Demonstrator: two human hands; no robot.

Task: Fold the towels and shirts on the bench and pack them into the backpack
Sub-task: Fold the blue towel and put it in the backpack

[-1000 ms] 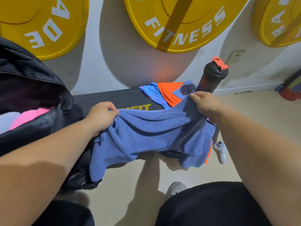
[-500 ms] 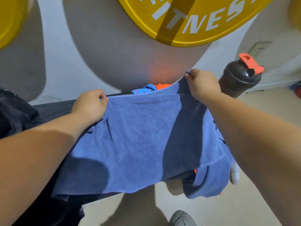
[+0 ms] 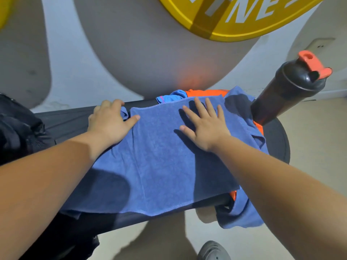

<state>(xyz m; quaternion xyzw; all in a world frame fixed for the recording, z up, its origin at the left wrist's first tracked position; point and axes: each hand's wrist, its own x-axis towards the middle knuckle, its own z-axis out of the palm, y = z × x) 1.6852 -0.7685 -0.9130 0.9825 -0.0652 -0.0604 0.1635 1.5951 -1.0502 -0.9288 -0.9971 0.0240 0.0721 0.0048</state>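
Note:
A blue towel (image 3: pixel 159 162) lies spread across the black bench (image 3: pixel 67 119), its near edge hanging over the front. My left hand (image 3: pixel 109 121) rests on the towel's far left corner, fingers curled over a bunched fold. My right hand (image 3: pixel 204 124) lies flat on the towel, fingers spread, holding nothing. Under the towel's far edge an orange and blue shirt (image 3: pixel 202 92) peeks out, and more blue cloth (image 3: pixel 242 216) hangs off the bench at the right. The black backpack (image 3: pixel 16 128) sits at the left edge, its opening out of view.
A dark shaker bottle (image 3: pixel 287 91) with an orange cap stands at the bench's right end, close to the towel. A yellow weight plate (image 3: pixel 234 17) leans on the wall behind. My grey shoe (image 3: pixel 214 250) shows on the floor below.
The towel was held up in the air by both hands; now it lies flat on the bench. My right hand has let go and pressed flat; my left stays at the corner.

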